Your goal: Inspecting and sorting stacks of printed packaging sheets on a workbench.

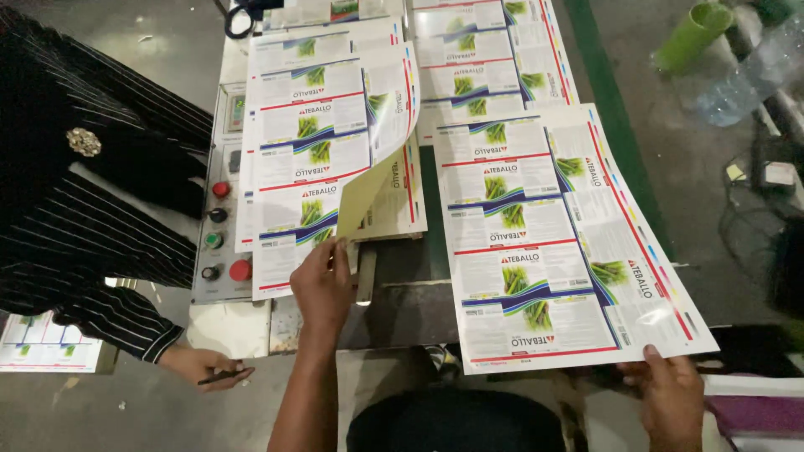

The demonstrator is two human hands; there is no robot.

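My left hand [322, 283] rests on the near edge of a stack of glossy printed sheets [314, 146], white with green plant pictures and red and blue bands. The stack's top sheet is curled up at its right corner, showing a plain yellowish back [362, 199]. My right hand [670, 389] grips the near right corner of a separate printed sheet [544, 243] that lies flat over the machine bed. More printed sheets [481, 59] lie further back.
A grey control panel [219, 226] with red, green and black buttons sits left of the stack. Another person in a black striped garment [92, 192] stands at left, their hand [201, 367] holding a dark pen. A green cylinder [691, 35] lies at top right.
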